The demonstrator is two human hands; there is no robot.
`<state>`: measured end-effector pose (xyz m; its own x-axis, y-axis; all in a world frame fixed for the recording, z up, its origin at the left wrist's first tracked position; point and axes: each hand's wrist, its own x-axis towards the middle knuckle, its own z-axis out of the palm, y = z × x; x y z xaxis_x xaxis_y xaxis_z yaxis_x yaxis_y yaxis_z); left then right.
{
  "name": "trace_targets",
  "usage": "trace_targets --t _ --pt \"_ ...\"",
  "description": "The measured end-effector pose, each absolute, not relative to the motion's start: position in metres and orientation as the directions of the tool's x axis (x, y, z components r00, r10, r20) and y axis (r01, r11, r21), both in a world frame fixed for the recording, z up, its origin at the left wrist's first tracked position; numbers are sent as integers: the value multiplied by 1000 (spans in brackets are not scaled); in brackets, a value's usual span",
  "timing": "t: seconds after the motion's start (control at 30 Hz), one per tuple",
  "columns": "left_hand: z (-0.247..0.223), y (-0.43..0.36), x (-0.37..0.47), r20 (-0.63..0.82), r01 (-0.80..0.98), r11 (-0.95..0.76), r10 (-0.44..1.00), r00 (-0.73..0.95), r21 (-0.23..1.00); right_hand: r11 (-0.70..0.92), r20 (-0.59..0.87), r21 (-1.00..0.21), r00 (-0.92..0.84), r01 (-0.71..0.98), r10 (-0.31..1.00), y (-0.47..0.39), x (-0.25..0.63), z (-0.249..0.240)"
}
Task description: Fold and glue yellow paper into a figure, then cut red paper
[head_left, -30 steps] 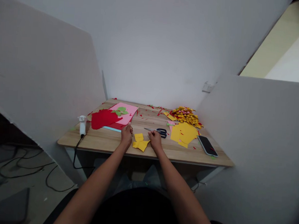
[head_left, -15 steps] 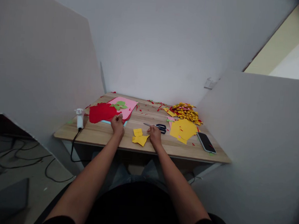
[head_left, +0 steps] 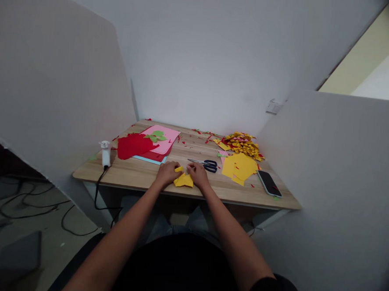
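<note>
My left hand (head_left: 167, 173) is at the front of the table, its fingers closed on a small piece of yellow paper (head_left: 179, 169). Just below it a second, folded piece of yellow paper (head_left: 183, 181) lies between my two hands. My right hand (head_left: 197, 174) is close by on the other side, fingertips pinched together near the papers; what sits in that pinch is too small to make out. Right behind the right hand lie dark-handled scissors (head_left: 210, 168), blades pointing left.
Red paper (head_left: 133, 146), pink sheets (head_left: 165, 134) and green leaf cut-outs (head_left: 156, 137) lie at left, near a white corded tool (head_left: 105, 155). At right are yellow sheets (head_left: 241, 167), a heap of folded yellow pieces (head_left: 243, 146) and a phone (head_left: 269, 184). Red scraps dot the wooden table (head_left: 194, 152).
My left hand has moved right, from beside the red paper to the yellow papers, and grips the small piece. The right hand has shifted slightly left, closer to the left one.
</note>
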<state>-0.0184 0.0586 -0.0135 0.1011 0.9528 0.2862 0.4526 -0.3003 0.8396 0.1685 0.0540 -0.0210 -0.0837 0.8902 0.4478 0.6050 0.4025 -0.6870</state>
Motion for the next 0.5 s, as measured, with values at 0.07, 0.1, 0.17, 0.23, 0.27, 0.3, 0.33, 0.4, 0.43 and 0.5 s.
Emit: trace_targets --t 0.07,0.1,0.17,0.23,0.27,0.3,0.33,0.4,0.43,0.5 --pt "-15 58 -16 271 422 -303 953 135 854 426 442 -695 -124 580 889 55 169 -22" --pt "-16 58 -14 265 399 -304 952 151 865 433 437 -702 -137 566 889 55 169 -23" --pt "-17 59 -8 257 348 -305 950 176 886 428 421 -724 -145 541 895 57 171 -25" --pt "-18 61 -2 259 301 -307 947 189 903 406 397 -751 -135 521 908 58 173 -27" --pt "-19 62 0 261 280 -308 946 191 909 394 385 -764 -129 510 914 59 174 -28" --pt "-19 63 2 264 262 -308 946 191 915 383 373 -777 -125 500 919 59 176 -29" --pt "-19 65 3 264 247 -307 945 191 919 374 363 -788 -121 489 924 60 177 -30" --pt "-21 68 3 258 225 -299 946 195 927 362 349 -806 -117 469 930 60 177 -31" --pt "-21 69 2 252 219 -294 947 200 930 357 343 -814 -117 459 932 60 177 -31" --pt "-24 71 0 239 216 -284 947 213 934 345 328 -829 -117 440 938 61 177 -32"
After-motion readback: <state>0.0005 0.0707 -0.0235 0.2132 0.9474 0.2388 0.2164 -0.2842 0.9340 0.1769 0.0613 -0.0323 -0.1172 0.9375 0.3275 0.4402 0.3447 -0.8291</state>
